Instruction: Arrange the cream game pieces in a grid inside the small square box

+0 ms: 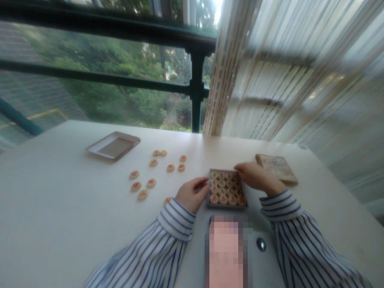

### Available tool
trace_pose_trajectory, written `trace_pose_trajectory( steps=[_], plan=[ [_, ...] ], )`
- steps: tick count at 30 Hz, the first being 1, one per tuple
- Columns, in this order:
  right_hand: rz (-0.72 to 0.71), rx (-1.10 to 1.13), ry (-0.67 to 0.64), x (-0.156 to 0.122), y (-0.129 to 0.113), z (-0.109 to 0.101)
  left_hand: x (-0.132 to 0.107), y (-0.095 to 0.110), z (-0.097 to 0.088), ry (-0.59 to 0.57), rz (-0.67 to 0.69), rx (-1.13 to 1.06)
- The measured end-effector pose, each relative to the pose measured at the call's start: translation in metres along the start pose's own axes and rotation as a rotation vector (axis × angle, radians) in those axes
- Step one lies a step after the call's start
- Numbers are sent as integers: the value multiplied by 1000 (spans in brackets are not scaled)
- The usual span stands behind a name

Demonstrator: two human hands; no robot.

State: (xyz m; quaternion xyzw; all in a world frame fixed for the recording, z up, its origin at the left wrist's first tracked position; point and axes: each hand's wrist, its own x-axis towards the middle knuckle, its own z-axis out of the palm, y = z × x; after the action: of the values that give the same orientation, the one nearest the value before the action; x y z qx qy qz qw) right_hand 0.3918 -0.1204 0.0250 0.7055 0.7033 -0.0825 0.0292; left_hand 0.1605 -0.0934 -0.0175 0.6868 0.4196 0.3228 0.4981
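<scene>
A square box (228, 207) filled with rows of round Chinese chess pieces (223, 199) rests on the white table in front of me. The characters on the nearest row are red; farther rows look darker. My left hand (193, 194) grips the box's left wall, thumb and fingers drawn close together. At the far right corner, the closed fingers of my right hand (255, 175) hold the rim, and that hand covers part of the right side. Several loose chess pieces (151, 183) with red marks lie scattered left of the box, one partly behind my left wrist.
An open, shallow tray-like lid (112, 145) lies at the back left of the table (75, 224). A flat printed box (277, 169) is beyond my right hand. Nearest me are a blurred-out phone-like object (226, 252) and a small dark shiny oval (261, 244). Window and string curtain stand behind.
</scene>
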Motion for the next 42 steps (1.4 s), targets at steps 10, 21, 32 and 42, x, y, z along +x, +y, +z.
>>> trace_pose_trajectory(
  steps=[10,21,32,42],
  plan=[
    [6,-19,-52,-1,-4,-5,-1,1,3,-28,-26,-54],
    [-6,-20,-59,-2,-4,-5,-1,-3,3,-23,1,-35],
    [4,-25,-40,-1,-5,-4,0,-2,2,-33,-27,-69],
    [30,-29,140,-13,-15,-15,2,1,-15,274,101,-68]
  ],
)
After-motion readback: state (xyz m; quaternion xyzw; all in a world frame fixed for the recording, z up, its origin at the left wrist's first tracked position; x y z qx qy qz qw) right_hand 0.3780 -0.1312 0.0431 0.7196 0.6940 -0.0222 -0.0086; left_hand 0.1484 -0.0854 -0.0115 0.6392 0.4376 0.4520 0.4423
